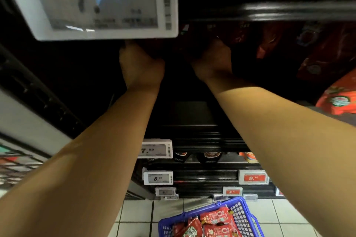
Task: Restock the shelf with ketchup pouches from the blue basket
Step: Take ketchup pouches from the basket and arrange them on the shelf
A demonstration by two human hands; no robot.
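Big price tag (100, 2) hangs top left, reads 7-something, rest blurred. Just under its lower edge, left hand (141, 63) is deep in the dark shelf (192, 117), fingers curled in over something dark. Looks like a pouch edge, but too dark to confirm, so I can't tell what it has. Right hand (212, 59) is level with it, near but apart, knuckles toward camera, fingers also curled into the shadow; same problem, grip contents not readable. Probably both are seating one pouch at the back of the row (judgement, not seen).

Right of the hands: red pouches on the shelf (269, 44) stand slightly tilted, an orange pack (339, 98) at the far right edge.

Below: smaller price tags (157, 151) on lower shelf edges, then the blue basket (248, 215) on the tiled floor (134, 209), with several ketchup pouches in the basket (217, 217) lying flat and overlapping.

Handling: pouches are soft, floppy, moderately heavy for their size, film is glossy so likely slick. Squeezing the belly just deforms it. Better to pinch the stiff top seal or spout corner, support the base with the other hand, set it upright against its neighbours.
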